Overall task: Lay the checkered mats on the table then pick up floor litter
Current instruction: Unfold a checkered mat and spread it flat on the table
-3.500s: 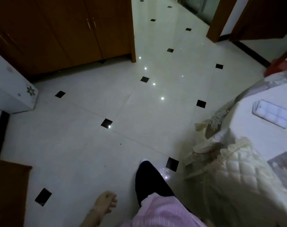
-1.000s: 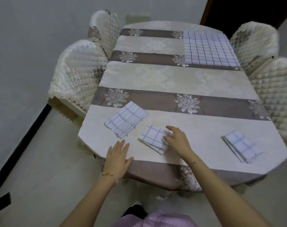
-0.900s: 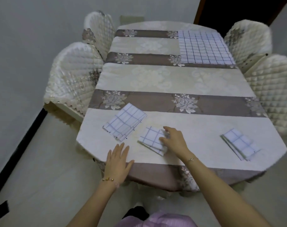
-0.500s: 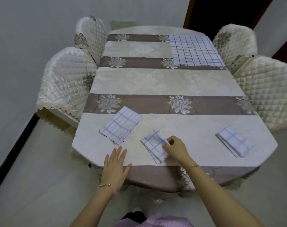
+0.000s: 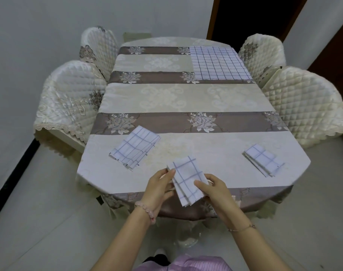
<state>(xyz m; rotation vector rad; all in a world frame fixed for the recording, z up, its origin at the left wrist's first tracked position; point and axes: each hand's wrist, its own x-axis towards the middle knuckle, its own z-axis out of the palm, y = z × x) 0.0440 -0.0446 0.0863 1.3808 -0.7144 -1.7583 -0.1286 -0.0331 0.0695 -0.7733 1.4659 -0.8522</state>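
Head view — folded checkered mat gripped between both hands, above table edge.

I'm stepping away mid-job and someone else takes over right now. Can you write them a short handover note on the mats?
Hands: the left hand and right hand both grip the held mat, which is folded, at the near edge of the table.
Done: the spread mat lies flat at the far right corner.
Left: unfold and lay the held mat, then the left folded mat and the right folded mat. After that, pick up the floor litter; none shows in this view.
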